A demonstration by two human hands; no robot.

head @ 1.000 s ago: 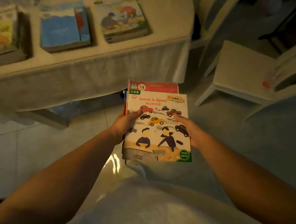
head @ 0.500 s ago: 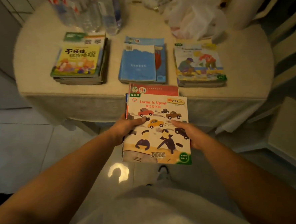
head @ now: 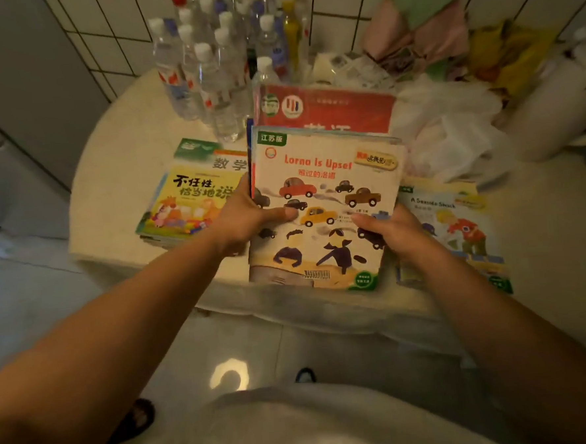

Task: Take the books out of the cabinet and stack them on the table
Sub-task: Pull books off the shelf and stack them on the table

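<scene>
Both hands are gripping a thin bundle of paperback picture books (head: pixel 322 213) by its side edges, the left hand (head: pixel 243 221) and the right hand (head: pixel 393 231) with thumbs on the car-printed cover. Its long axis is pointing away from them. The bundle is hovering between the yellow-covered stack (head: pixel 194 200) outside the left hand and the seaside-cover stack (head: pixel 456 225) outside the right, over the round cream table (head: pixel 116 157).

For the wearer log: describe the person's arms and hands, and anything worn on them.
Both forearms are bare from the bottom edge of the frame to the wrist, with no sleeve in view. The left hand and the right hand wear no gloves, and no watch, ring or bracelet shows. A light grey garment covers the body below them.
</scene>
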